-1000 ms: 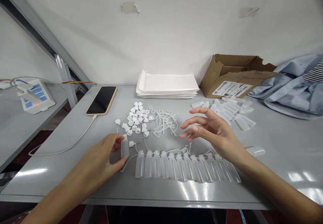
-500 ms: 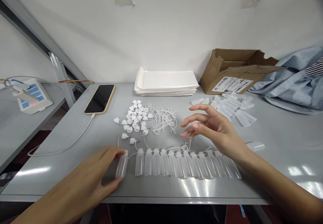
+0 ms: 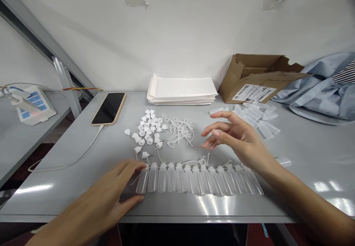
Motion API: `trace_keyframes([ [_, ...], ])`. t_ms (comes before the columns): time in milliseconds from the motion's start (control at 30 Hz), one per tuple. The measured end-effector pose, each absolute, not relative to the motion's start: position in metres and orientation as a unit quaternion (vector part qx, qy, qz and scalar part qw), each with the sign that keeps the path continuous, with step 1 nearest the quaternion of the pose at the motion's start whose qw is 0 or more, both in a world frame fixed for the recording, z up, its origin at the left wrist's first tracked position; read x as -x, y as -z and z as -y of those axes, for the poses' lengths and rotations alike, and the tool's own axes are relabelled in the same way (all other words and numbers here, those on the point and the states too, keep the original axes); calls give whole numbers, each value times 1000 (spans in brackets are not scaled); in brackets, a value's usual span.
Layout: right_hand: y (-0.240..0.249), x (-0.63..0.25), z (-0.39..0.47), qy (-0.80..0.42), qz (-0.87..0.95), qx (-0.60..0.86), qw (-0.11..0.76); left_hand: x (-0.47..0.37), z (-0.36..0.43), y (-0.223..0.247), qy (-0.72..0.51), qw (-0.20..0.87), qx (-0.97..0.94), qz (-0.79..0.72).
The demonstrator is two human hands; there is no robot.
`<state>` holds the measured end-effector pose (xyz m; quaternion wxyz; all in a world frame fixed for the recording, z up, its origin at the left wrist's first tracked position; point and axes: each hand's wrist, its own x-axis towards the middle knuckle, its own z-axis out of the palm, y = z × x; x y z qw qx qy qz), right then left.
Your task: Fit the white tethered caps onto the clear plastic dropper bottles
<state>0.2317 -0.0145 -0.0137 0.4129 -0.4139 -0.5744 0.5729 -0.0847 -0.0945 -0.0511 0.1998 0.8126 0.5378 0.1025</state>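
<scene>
A row of small translucent plastic bottles (image 3: 172, 179) lies side by side near the table's front edge, with thin white strap rings at their necks. My left hand (image 3: 119, 183) has the leftmost bottle (image 3: 142, 181) between its fingertips at the neck and its thumb at the base. That bottle lies close beside the row. Over the right part of the row hovers my right hand (image 3: 235, 135), fingers apart and holding nothing. Beyond the row are a heap of white needle-tipped caps (image 3: 149, 127) and a tangle of white strap rings (image 3: 180, 131).
More loose bottles (image 3: 253, 118) lie before an open cardboard box (image 3: 255, 79). White envelopes (image 3: 183, 88) are stacked against the wall. On the left is a phone (image 3: 109, 108) with its cable (image 3: 80, 161). Pale blue fabric (image 3: 318, 90) sits at the far right.
My left hand has slid the leftmost bottle rightward, up against the row. Near that hand, one needle-tipped cap has turned slightly. My right hand has barely shifted.
</scene>
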Motion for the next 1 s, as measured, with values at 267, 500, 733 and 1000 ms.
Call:
trace_keyframes([
  [267, -5, -261, 2, -463, 598, 464, 462, 91, 95, 40, -87, 159, -807, -562],
  [500, -19, -307, -10, -402, 734, 485, 253, 43, 58, 13, -183, 148, -832, -503],
  [733, 0, -294, 12, -282, 805, 485, 195, -29, 28, 11, -75, 236, -899, -362],
  [1000, 30, -250, 64, -179, 929, 307, 107, -47, 32, 25, -59, 252, -909, -327],
])
